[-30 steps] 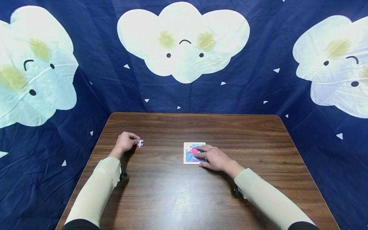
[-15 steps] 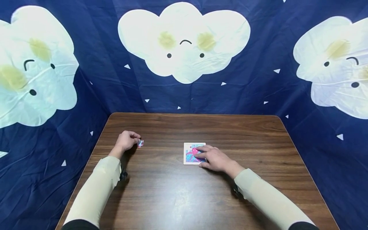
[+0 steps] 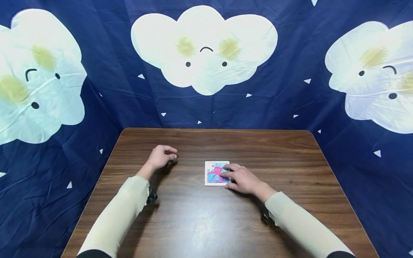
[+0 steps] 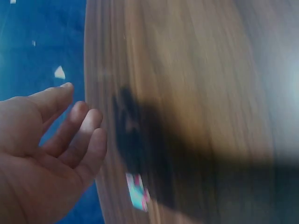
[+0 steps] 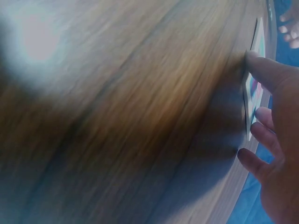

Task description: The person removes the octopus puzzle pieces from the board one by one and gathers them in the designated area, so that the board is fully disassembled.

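A small square jigsaw board [image 3: 209,165] lies flat on the table, showing a pink octopus on blue with a pale unfilled patch at its upper left. My right hand [image 3: 243,179] rests on the board's right side, fingers spread over the picture. The right wrist view shows the thumb at the rim of the board [image 5: 257,42]. Farther left, my left hand [image 3: 161,157] hovers over the table with loosely bent fingers and nothing in them. Below that hand [image 4: 51,154], a blurred puzzle piece [image 4: 137,192] lies on the wood in the left wrist view; the head view does not show it.
The brown wooden table [image 3: 200,215] has rounded far corners. Behind it and at both sides hangs a dark blue cloth [image 3: 106,71] printed with white clouds [image 3: 206,32] and small triangles.
My left hand has let go of the puzzle piece and moved to the right, lifting off the table. The right hand stays on the jigsaw board. The head view has shifted slightly.
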Motion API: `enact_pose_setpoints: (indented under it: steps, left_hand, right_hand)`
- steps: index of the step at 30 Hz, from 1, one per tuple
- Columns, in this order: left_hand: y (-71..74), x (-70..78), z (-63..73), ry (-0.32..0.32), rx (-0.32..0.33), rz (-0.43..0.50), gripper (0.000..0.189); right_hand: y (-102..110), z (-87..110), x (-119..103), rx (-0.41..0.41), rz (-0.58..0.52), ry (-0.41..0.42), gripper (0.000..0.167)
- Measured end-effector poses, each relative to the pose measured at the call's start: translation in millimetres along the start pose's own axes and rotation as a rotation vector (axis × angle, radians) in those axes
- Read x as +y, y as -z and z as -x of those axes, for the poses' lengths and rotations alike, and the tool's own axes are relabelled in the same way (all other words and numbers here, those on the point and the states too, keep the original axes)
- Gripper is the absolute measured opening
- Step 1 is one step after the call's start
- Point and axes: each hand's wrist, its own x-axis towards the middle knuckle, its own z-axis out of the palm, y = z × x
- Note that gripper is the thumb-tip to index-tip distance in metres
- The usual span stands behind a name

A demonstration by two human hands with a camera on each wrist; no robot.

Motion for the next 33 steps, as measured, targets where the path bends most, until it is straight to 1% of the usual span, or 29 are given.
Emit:
enact_pose_setpoints:
  steps: [8,15,18,20,24,29,33]
  left_hand:
    - [-28.2,37.2,-9.3,-0.046,-0.056,0.040,0.025]
    - [-57.6,63.8,-14.7,-0.091,-0.101,0.071,0.022]
    - [-70.1,72.2,-17.4,-0.090,-0.125,0.061,0.020]
    - [-77.0,78.0,-18.3,-0.076,-0.145,0.057,0.019]
    - [-87.9,87.3,-18.6,-0.085,-0.176,0.029,0.018]
    - [-96.2,94.2,-17.4,-0.101,-0.185,-0.025,0.017]
    - [-97.7,100.0,-16.6,-0.113,-0.194,-0.058,0.017]
  right_hand:
    - [-1,7.6,3,0.004,0.009,-0.002,0.045]
    - [0,9.9,1,-0.026,0.003,-0.026,0.044]
    - [1,9.6,0,-0.027,-0.002,-0.025,0.043]
    - [2,9.1,1,-0.024,-0.001,-0.023,0.042]
    - [0,8.1,2,-0.017,0.007,-0.027,0.043]
    - [-1,7.8,2,0.017,0.013,-0.022,0.047]
    - [0,7.9,1,0.025,0.003,-0.038,0.047]
